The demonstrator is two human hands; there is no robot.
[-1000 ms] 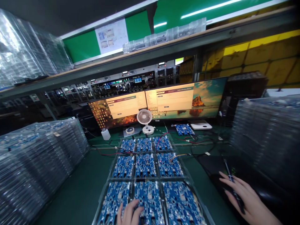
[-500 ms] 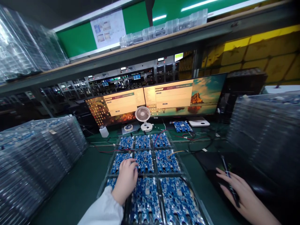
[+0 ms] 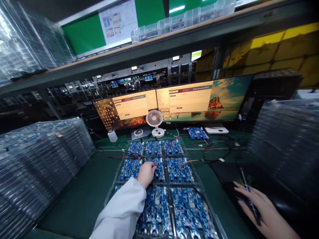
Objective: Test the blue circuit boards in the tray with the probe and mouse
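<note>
L hand (image 3: 147,173) rests on the middle circuit board (image 3: 155,169) in the clear tray (image 3: 199,184), centre of the green desk (image 3: 82,199); fingers curled together on it, maybe pinching sth, can't tell. R hand (image 3: 259,212) lies flat on a dark pad (image 3: 224,172), fingers apart, a pen (image 3: 246,192) between them. Monitors (image 3: 184,103) and fan (image 3: 154,119) behind.

My bench sits dim under bright ceiling strips (image 3: 178,8) and glowing monitors (image 3: 174,103), edges smeared and warped.
</note>
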